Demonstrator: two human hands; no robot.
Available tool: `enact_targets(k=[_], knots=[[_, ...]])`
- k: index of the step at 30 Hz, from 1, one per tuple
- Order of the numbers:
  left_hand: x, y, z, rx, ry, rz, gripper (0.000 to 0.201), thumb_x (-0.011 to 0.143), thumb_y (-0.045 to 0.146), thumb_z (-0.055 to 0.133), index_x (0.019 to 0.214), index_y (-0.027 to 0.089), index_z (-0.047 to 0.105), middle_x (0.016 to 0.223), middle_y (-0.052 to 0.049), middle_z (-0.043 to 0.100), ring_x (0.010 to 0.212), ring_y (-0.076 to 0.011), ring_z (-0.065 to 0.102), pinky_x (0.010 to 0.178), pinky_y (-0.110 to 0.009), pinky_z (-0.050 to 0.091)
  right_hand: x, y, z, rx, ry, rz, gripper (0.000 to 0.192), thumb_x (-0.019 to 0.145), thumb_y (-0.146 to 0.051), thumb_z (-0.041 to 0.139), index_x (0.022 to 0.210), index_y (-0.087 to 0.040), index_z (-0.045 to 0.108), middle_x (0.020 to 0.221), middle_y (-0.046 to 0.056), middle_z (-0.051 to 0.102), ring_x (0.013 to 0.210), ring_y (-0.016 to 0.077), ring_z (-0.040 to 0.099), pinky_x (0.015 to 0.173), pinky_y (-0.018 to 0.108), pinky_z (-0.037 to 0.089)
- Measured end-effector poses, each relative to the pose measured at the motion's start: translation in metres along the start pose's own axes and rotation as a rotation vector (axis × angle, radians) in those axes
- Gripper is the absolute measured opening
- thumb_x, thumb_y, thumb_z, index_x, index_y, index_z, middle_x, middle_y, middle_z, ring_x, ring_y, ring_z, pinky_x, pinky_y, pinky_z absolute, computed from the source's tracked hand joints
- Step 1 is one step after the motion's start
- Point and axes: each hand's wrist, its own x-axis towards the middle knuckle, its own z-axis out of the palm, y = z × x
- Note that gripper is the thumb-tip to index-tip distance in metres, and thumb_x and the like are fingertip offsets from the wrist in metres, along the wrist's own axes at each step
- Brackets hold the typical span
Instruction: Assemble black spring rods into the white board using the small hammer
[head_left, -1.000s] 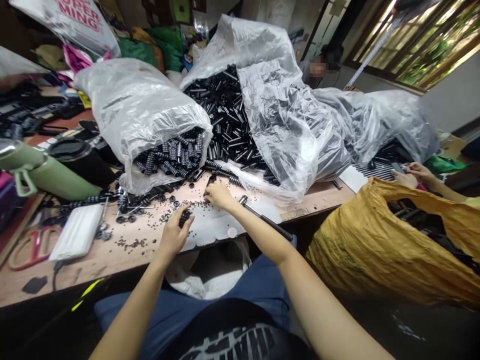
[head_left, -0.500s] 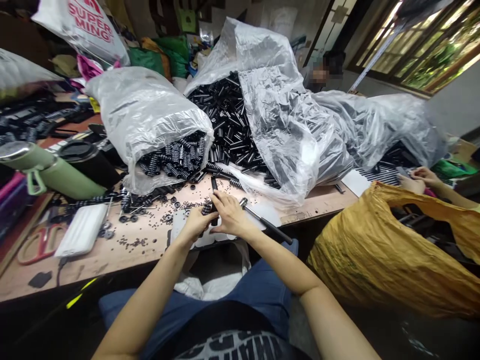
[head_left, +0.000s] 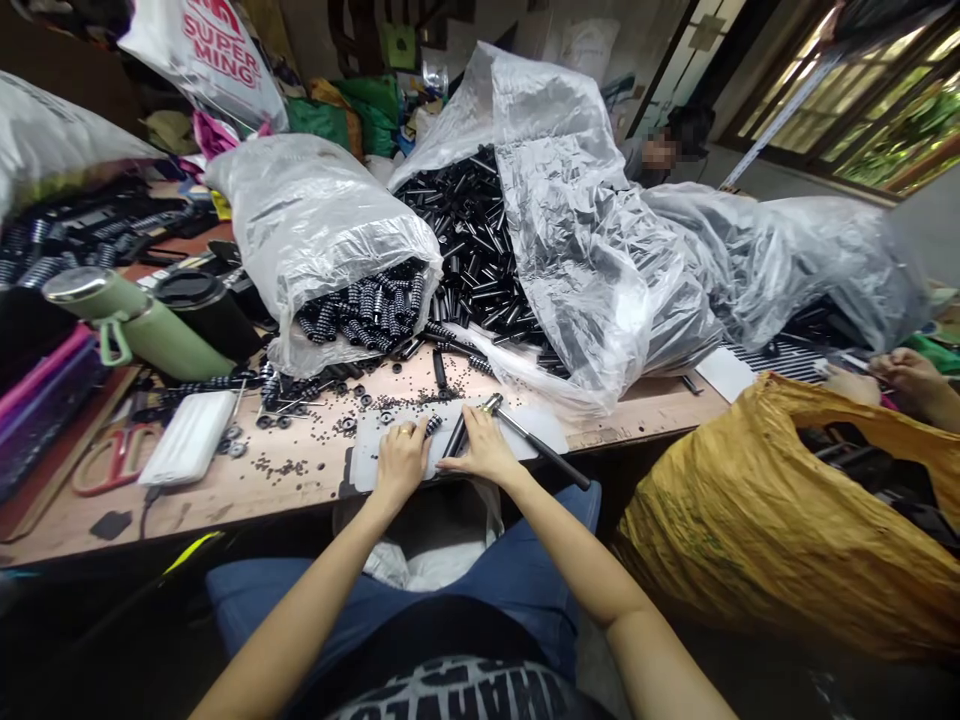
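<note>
My left hand (head_left: 401, 460) rests over the left part of a pale board (head_left: 366, 455) at the bench's front edge. Its fingers are closed around a ribbed black piece (head_left: 433, 425), whose end pokes out by the fingertips. Just to the right, my right hand (head_left: 486, 448) grips a smooth black tube (head_left: 455, 437), which is tilted above the board. A hammer (head_left: 541, 448) with a dark handle lies to the right of that hand, its handle reaching past the bench edge. Beyond the hands is another short black tube (head_left: 439, 372).
Tiny dark bits (head_left: 277, 467) are scattered left of the board. Behind, a plastic bag (head_left: 322, 200) holds ribbed black pieces, and a larger clear bag (head_left: 555, 150) spills black tubes. A yellow sack (head_left: 697, 520) stands at right, near a co-worker's hands (head_left: 907, 375).
My hands were close together around dark pieces; now they are farther apart, each with its own piece. The view has turned slightly left.
</note>
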Motion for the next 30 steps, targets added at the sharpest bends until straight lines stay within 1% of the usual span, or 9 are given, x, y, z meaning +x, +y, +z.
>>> enact_targets(k=[4,8,13,16,18,21,24,26,30], knots=[[-0.024,-0.008,-0.011,0.080,0.028,-0.023,0.037,0.089,0.030,0.048,0.120,0.012,0.060,0.102,-0.017,0.064,0.095,-0.0298,0.056,0.080,-0.042,0.046,-0.002,-0.005,-0.006,-0.037,-0.029,0.011,0.115,0.061,-0.072,0.067,0.146,-0.007,0.026,0.145,0.025,0.035,0.132,0.0377,0.034,0.109,0.051,0.027],[-0.024,-0.018,-0.025,-0.299,0.156,-0.066,0.026,0.088,0.034,0.052,0.104,0.018,0.065,0.095,-0.009,0.064,0.090,-0.0226,0.059,0.082,-0.037,0.048,-0.002,-0.006,-0.009,-0.039,-0.050,0.025,0.115,0.062,-0.070,0.068,0.147,-0.007,0.023,0.146,0.024,0.034,0.135,0.0373,0.031,0.110,0.050,0.025],[0.010,-0.006,-0.024,-0.736,0.275,-0.276,0.033,0.077,0.045,0.067,0.095,0.017,0.067,0.092,-0.006,0.063,0.085,-0.0185,0.058,0.076,-0.030,0.049,-0.001,-0.006,-0.008,-0.006,-0.106,0.054,0.118,0.059,-0.061,0.076,0.148,-0.008,0.020,0.149,0.023,0.028,0.138,0.0369,0.025,0.112,0.050,0.023],[0.032,0.006,-0.016,-1.079,0.214,-0.398,0.037,0.079,0.049,0.064,0.093,0.015,0.064,0.084,-0.005,0.063,0.081,-0.0162,0.060,0.074,-0.028,0.049,-0.003,-0.004,-0.010,0.048,-0.089,0.078,0.119,0.057,-0.055,0.079,0.149,-0.011,0.019,0.150,0.022,0.028,0.140,0.0363,0.023,0.113,0.052,0.021],[0.040,0.014,-0.017,-1.358,0.149,-0.504,0.043,0.081,0.052,0.060,0.103,0.016,0.061,0.074,0.000,0.059,0.065,-0.0116,0.057,0.062,-0.024,0.048,-0.006,-0.002,-0.013,0.124,-0.044,0.041,0.122,0.055,-0.056,0.081,0.150,-0.013,0.017,0.151,0.021,0.027,0.141,0.0347,0.022,0.115,0.052,0.021],[0.043,0.024,-0.029,-1.666,-0.012,-0.621,0.052,0.078,0.054,0.063,0.113,0.016,0.056,0.067,0.004,0.052,0.046,-0.0061,0.046,0.041,-0.018,0.036,-0.013,-0.003,-0.023,0.253,0.048,-0.069,0.127,0.051,-0.058,0.083,0.150,-0.016,0.016,0.151,0.020,0.026,0.142,0.0328,0.022,0.116,0.050,0.022],[0.040,0.033,-0.045,-1.736,-0.191,-0.647,0.056,0.076,0.052,0.065,0.119,0.017,0.055,0.058,0.007,0.048,0.035,-0.0038,0.036,0.032,-0.014,0.023,-0.016,-0.009,-0.033,0.373,0.132,-0.209,0.125,0.049,-0.056,0.085,0.149,-0.017,0.020,0.148,0.019,0.031,0.139,0.0318,0.028,0.115,0.048,0.027],[0.039,0.039,-0.052,-1.714,-0.252,-0.660,0.060,0.077,0.052,0.064,0.127,0.020,0.052,0.053,0.009,0.046,0.030,-0.0037,0.032,0.030,-0.014,0.019,-0.015,-0.017,-0.038,0.465,0.178,-0.338,0.123,0.049,-0.055,0.085,0.148,-0.019,0.021,0.147,0.018,0.032,0.138,0.0303,0.031,0.113,0.045,0.033],[0.040,0.048,-0.057,-1.677,-0.203,-0.748,0.052,0.078,0.048,0.062,0.119,0.016,0.058,0.051,0.008,0.048,0.030,-0.0046,0.038,0.030,-0.015,0.024,-0.008,-0.029,-0.039,0.567,0.196,-0.497,0.123,0.049,-0.053,0.086,0.148,-0.022,0.019,0.147,0.016,0.033,0.138,0.0295,0.032,0.112,0.044,0.034]])
